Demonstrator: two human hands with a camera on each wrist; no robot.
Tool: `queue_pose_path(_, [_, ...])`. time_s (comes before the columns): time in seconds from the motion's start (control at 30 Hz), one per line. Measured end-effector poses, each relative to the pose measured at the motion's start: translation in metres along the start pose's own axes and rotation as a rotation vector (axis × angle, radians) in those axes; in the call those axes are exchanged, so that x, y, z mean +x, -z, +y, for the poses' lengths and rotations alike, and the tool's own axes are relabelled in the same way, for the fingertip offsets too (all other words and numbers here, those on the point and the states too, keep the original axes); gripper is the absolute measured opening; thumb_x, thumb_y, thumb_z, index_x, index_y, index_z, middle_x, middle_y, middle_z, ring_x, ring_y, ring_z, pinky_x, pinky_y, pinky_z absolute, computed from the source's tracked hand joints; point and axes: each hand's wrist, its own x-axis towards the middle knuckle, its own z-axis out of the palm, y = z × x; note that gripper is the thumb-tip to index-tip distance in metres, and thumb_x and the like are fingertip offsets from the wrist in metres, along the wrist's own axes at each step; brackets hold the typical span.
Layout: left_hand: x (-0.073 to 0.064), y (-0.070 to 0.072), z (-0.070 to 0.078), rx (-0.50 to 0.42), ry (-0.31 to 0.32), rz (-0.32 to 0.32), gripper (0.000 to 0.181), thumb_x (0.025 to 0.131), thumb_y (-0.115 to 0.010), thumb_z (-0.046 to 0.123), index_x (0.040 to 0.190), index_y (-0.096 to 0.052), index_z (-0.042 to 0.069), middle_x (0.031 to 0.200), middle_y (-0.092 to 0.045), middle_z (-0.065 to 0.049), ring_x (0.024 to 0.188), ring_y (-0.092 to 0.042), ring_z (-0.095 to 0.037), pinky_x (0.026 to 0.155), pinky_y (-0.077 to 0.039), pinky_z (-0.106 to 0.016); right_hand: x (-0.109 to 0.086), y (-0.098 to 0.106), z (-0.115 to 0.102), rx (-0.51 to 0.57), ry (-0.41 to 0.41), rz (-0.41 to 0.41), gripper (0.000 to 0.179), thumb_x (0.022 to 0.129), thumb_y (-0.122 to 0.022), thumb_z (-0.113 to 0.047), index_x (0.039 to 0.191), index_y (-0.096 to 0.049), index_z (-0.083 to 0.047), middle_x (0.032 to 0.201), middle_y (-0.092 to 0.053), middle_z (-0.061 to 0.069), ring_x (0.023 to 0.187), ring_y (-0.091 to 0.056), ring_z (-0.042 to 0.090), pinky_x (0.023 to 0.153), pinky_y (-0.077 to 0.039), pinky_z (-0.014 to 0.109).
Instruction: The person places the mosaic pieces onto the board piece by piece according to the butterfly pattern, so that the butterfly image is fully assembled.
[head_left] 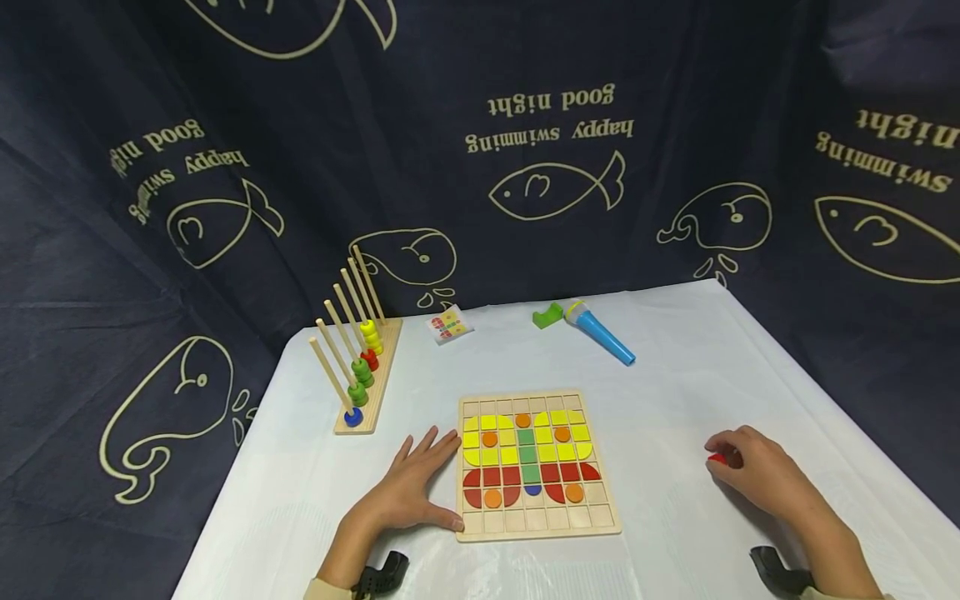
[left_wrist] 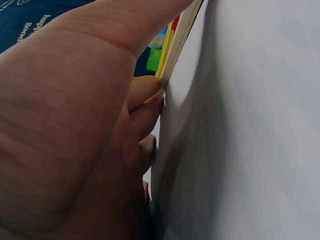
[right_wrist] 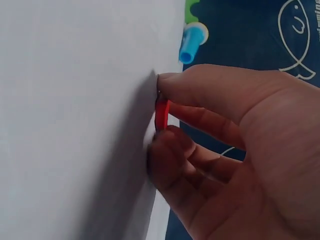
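On the white table, the wooden mosaic board (head_left: 538,522) bears a butterfly pattern of yellow, red, green, orange and blue pieces. My left hand (head_left: 408,487) lies at its left side, fingers spread, thumb and fingertips at the board's edge; the left wrist view shows the fingers (left_wrist: 145,107) against the wooden side. Well to the right of the board, my right hand (head_left: 765,473) pinches a small flat red piece (right_wrist: 161,115) between thumb and fingers, close over the tabletop. Only part of the piece shows; its outline is hidden by the fingers.
A wooden peg stand (head_left: 382,379) with coloured beads stands at the back left. Along the back lie a pattern card (head_left: 450,324), a green curved block (head_left: 548,316) and a blue toy microphone (head_left: 603,336). Dark printed cloth (head_left: 420,142) hangs behind the table.
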Motion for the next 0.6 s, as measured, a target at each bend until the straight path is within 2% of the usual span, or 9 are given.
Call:
queue_pose_path(0.4, [0.001,0.000,0.000,-0.003,0.009,-0.003,0.125,0.052,-0.074,0.077,0.153,-0.027,0.021,0.157,-0.023,0.004,0.145,-0.006,-0.024,0.114,0.001,-0.053,0.002,0.001,-0.010,0.089,0.018,-0.086,0.025,0.074,-0.080,-0.014,0.094,-0.069,-0.004,0.085,-0.056,0.001,0.076,-0.050,0.017,0.059,-0.046,0.026])
queue_pose_path(0.6, [0.000,-0.001,-0.001,-0.002,0.007,-0.002,0.125,0.052,-0.074,0.077,0.153,-0.027,0.021,0.157,-0.023,0.004,0.145,-0.006,-0.024,0.114,0.001,-0.053,0.007,-0.009,-0.022,0.019,0.086,-0.052,0.014,0.070,-0.077,-0.012,0.076,-0.065,-0.012,0.076,-0.050,-0.002,0.069,-0.046,0.014,0.055,-0.041,0.026])
